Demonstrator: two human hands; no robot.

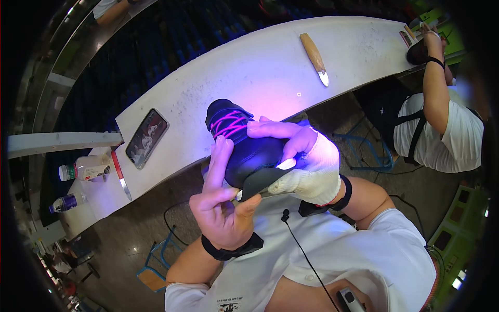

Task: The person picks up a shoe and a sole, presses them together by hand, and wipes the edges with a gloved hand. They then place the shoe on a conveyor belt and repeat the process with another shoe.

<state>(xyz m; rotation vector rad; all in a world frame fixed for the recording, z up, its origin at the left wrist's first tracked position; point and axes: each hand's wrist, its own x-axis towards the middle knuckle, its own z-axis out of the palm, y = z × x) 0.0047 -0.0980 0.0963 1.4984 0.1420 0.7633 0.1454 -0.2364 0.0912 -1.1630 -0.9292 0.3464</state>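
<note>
A dark shoe (254, 156) with bright pink laces (231, 124) is held in front of my chest, its toe end toward me, under a violet glow. My left hand (223, 210) is bare and closed on its left side, with a finger stretched along the upper. From the right, my right hand (306, 166), in a white glove that leaves the fingertips bare, is closed on the shoe, fingers over the upper. A dark flap-like edge, perhaps the sole (260, 182), shows at the toe between both hands. Bright white patches show at the fingertips. The shoe's underside is hidden.
On the white curved table (208, 78) lie a wooden-handled knife (314, 57), a phone (147, 138) and a red-handled knife (120, 174). Bottles (92, 168) stand at the left. A co-worker (436, 125) works at the right. Blue-framed stools (153, 270) are below.
</note>
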